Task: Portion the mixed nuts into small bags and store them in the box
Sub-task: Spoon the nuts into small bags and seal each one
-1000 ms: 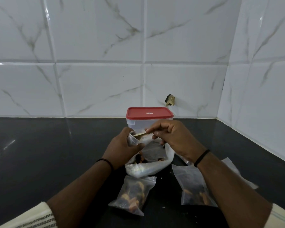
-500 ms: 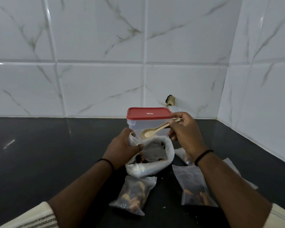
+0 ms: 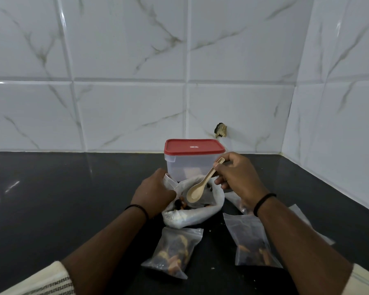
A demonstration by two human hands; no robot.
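While left hand [image 3: 152, 193] fingers pinch small bag [image 3: 169, 182], right hand [image 3: 235, 178] fingers clamp spoon [image 3: 200, 186]; box [image 3: 193, 159] behind.

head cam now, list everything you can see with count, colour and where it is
storage box: 1, clear with a red lid shut on it, back of the counter by the wall
large bag of mixed nuts: 1, whitish plastic, open, in front of the box
wooden spoon: 1, pale tan, bowl empty, over the large bag's mouth
small filled bags: 2, clear, one near centre, one to its right
other clear bags: count unclear, partly hidden behind the right forearm
countertop: 1, black, glossy
wall tiles: white, marbled, back and right
left hand: holds the large bag's rim
right hand: holds the spoon handle
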